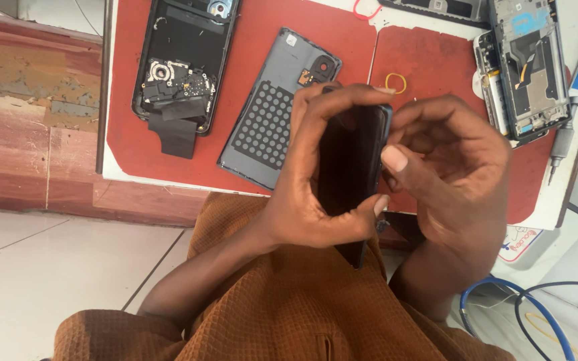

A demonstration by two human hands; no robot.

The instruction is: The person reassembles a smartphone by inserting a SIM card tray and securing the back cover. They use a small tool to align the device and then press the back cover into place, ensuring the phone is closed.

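Phone repair workshop: opened phones point(182, 73) on red mats point(249, 40).

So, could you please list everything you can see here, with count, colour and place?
dark phone: 1, black, held upright between both hands
grey back cover: 1, grey with a dotted pad, on the red mat, left of the hands
opened phone body: 1, black, insides showing, far left of the mat
phone frames: at least 2, stacked, grey, upper right
red mat: 2 pads, red, on the work surface
yellow rubber band: 1, above the hands
screwdriver: 1, grey, right edge
cables: blue and black, lower right
left hand: grip around the phone
right hand: thumb at the phone's edge
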